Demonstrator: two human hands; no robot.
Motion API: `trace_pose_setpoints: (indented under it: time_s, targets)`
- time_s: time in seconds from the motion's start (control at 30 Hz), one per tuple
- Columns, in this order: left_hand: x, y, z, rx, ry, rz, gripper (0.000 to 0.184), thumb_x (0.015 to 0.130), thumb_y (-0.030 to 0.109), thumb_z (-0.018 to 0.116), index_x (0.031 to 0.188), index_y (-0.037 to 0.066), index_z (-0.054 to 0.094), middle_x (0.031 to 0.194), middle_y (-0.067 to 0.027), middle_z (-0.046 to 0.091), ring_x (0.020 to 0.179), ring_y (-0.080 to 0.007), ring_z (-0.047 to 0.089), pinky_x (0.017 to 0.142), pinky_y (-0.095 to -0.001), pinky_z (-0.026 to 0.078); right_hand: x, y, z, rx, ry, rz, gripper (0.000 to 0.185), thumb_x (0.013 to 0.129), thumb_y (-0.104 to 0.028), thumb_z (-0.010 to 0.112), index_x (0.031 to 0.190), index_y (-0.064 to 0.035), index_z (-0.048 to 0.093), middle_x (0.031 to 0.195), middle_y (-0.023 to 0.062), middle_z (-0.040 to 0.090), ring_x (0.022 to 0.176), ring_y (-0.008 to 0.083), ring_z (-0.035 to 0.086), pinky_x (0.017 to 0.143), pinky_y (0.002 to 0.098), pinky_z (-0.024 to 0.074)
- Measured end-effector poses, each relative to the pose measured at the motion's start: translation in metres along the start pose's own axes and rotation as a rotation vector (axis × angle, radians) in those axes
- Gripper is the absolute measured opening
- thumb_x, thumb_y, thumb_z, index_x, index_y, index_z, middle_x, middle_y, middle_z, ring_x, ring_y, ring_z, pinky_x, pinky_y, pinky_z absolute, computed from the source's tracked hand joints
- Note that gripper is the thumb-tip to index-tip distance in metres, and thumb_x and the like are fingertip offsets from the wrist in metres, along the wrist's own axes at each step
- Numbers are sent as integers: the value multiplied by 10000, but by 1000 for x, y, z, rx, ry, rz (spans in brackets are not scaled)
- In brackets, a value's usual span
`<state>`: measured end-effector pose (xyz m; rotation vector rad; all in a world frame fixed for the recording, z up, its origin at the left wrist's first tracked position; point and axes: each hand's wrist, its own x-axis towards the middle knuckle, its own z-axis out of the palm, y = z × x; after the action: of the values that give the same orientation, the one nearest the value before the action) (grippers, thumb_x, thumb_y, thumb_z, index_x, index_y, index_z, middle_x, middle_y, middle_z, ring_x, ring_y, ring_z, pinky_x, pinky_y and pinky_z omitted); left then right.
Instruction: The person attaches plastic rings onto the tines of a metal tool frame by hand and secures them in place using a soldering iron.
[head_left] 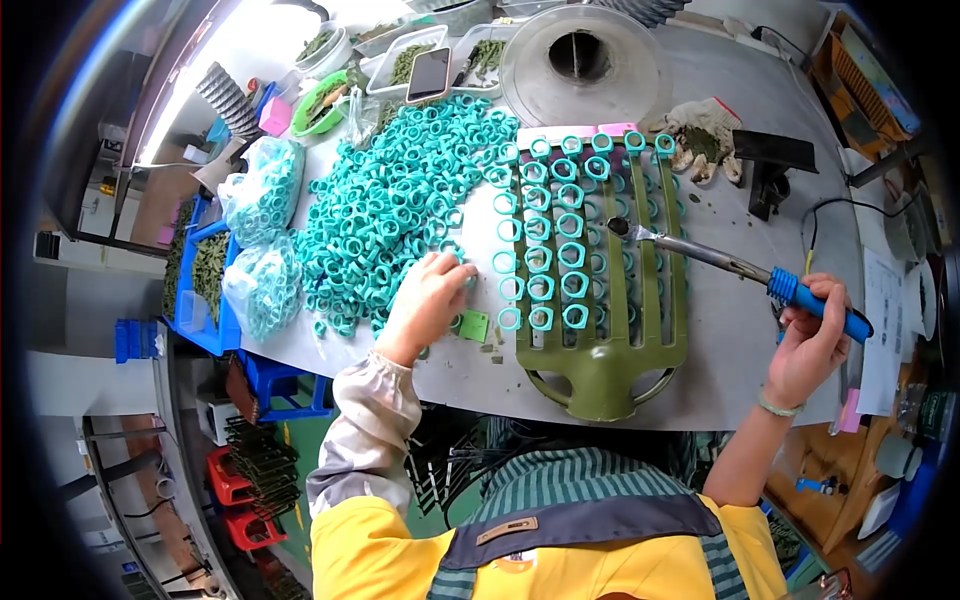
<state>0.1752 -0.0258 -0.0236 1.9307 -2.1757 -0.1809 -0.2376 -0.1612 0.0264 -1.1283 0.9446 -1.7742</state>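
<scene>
My right hand (812,340) is wrapped round the blue handle of a soldering iron (715,257) with a long metal shaft. Its dark tip points left, over an olive-green slatted frame (605,375). Rows of teal rings (541,259) stand along the frame's slats, mostly on the left ones. My left hand (430,300) is at the lower right edge of a large heap of loose teal rings (390,200). Its fingers are curled together, and what is between them, if anything, is hidden. A small green tag (473,325) lies just right of this hand.
Two plastic bags of rings (262,190) and a blue crate (222,335) stand at left. Behind the heap are tubs, a green basin (318,118) and a phone (429,75). A round metal hood (540,85), gloves (705,140) and a black stand (770,165) lie beyond the frame.
</scene>
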Motion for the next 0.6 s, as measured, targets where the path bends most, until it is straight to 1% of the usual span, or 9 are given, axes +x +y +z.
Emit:
trace_pose_setpoints:
  time_s: [0.03,0.13,0.27,0.37,0.47,0.5,0.6]
  targets:
    - [1,-2,1,-68,62,-33,281,793,32,705,1069,80,677,919,-97,605,941,-314,591,808,-401,488,0,0,-1,2,-6,-2,252,991,-188,581,826,-8,644,918,111,673,571,116,547,513,229,458]
    - [-4,-11,2,-20,-9,-119,283,796,49,719,1073,79,667,921,-108,605,944,-326,591,810,-403,491,0,0,-3,5,-22,-10,253,992,-189,582,828,-8,647,913,111,675,563,116,547,509,227,458]
    - [-9,-10,0,39,-11,-89,305,796,47,723,1089,67,641,932,-107,609,930,-333,597,819,-416,495,0,-1,-2,13,-18,-4,255,993,-191,585,827,-8,650,907,110,677,558,114,548,503,223,456]
    - [-6,-18,8,113,30,-112,291,810,18,707,1094,61,661,930,-103,620,872,-309,626,781,-388,513,0,-1,0,24,-26,-4,255,993,-191,586,827,-9,652,907,108,678,560,113,550,502,221,455]
    - [3,-15,5,-215,91,-212,282,811,3,678,1087,58,659,874,-99,599,785,-289,623,742,-370,532,0,0,-2,23,-23,4,252,994,-191,586,831,-12,654,905,105,676,566,112,550,502,220,454]
    - [8,-9,2,-374,152,-251,245,843,17,690,1085,44,666,894,-79,645,753,-227,668,716,-329,555,0,-1,-3,22,-22,-1,252,994,-192,587,831,-13,655,904,105,676,569,111,550,502,219,453]
    - [9,-18,16,-604,175,-333,235,870,43,706,1099,33,656,962,-69,679,806,-178,690,736,-301,564,-1,-2,-1,19,-21,-9,252,994,-195,589,830,-15,657,903,103,675,576,110,548,502,217,449]
